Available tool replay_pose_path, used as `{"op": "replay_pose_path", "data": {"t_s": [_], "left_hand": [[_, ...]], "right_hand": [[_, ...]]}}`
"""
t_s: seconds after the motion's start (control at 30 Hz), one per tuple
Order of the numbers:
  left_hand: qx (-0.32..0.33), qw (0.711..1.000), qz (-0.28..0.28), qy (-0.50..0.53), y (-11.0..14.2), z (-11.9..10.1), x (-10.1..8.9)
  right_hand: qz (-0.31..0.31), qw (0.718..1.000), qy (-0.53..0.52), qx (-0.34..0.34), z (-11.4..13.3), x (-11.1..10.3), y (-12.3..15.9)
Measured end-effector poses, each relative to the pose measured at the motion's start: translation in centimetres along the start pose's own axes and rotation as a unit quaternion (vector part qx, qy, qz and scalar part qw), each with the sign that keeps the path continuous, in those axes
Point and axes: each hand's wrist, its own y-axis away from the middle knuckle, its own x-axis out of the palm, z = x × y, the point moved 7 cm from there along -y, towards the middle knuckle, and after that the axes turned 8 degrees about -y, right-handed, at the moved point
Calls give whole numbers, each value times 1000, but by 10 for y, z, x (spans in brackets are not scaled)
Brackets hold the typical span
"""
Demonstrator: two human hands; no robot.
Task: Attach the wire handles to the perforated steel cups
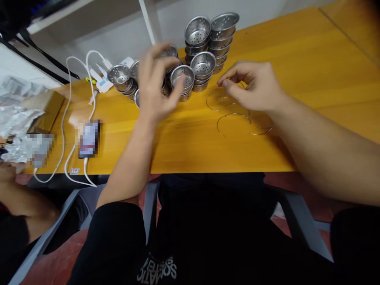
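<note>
"SOMATIC SYSTEM" on shirt (213,245), table sticker (75,171) perhaps "39"

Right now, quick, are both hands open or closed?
Left hand: open, near metal cups.
Right hand: fingers curled near thin wires; can't tell if holding one.

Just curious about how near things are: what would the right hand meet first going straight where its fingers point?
The right hand would probably meet the stack of perforated metal cups just left of it in the picture, though depth is hard to judge.
</note>
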Motion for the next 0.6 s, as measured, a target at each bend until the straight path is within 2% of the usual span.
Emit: {"op": "replay_pose_path", "data": {"t_s": [0.1, 0.13, 0.2, 0.27, 0.33, 0.47, 0.6], "left_hand": [[64, 981, 164, 87, 16, -54, 34], [82, 969, 196, 125, 23, -67, 44], [102, 952, 220, 187, 34, -81, 61], [81, 945, 220, 227, 42, -78, 75], [32, 935, 222, 274, 45, -64, 87], [-73, 891, 255, 370, 50, -40, 106], [-96, 865, 302, 389, 56, -36, 114]], "right_hand": [[-2, 1000, 3, -1, 3, -1, -1], [-4, 1000, 5, 1, 3, -1, -1], [-10, 1000, 8, 2, 2, -2, -1], [-20, 1000, 13, 4, -3, -3, -1], [-31, 999, 16, 3, -14, -3, 0], [-69, 997, 31, 5, -41, -9, 0], [-119, 992, 39, 19, -56, -20, -1]]}}
